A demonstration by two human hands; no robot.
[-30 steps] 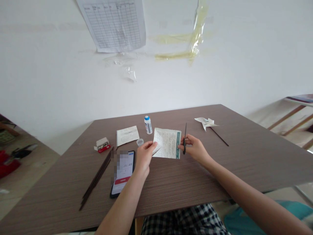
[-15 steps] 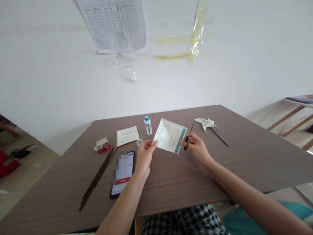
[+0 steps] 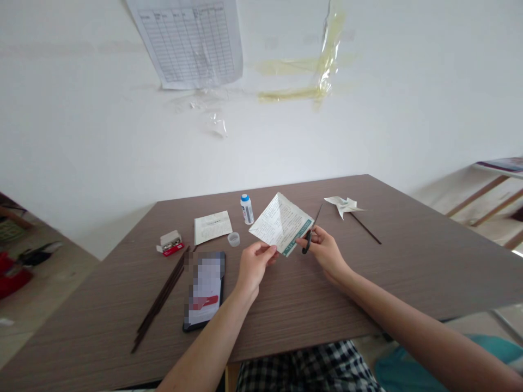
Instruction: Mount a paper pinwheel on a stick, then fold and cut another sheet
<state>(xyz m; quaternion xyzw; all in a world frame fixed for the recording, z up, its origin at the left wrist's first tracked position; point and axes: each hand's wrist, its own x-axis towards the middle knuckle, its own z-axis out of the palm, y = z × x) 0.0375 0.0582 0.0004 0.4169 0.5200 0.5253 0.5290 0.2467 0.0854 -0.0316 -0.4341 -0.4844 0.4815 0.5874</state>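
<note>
Printed paper square [image 3: 280,223] pinched in the left hand [image 3: 254,265], scissors [image 3: 309,239] gripped in the right hand [image 3: 324,250]
The square is held up as a tilted diamond at frame centre, its lower right edge just beside the dark blades. A paper pinwheel [image 3: 342,204] on a stick lies to the right on the table [image 3: 310,305]; a white bottle [image 3: 247,209], small cup [image 3: 233,239] and phone [image 3: 206,283] lie left.

Two hands [image 3: 254,268] [image 3: 327,251], one paper square [image 3: 280,223], one scissors [image 3: 309,243]
</note>
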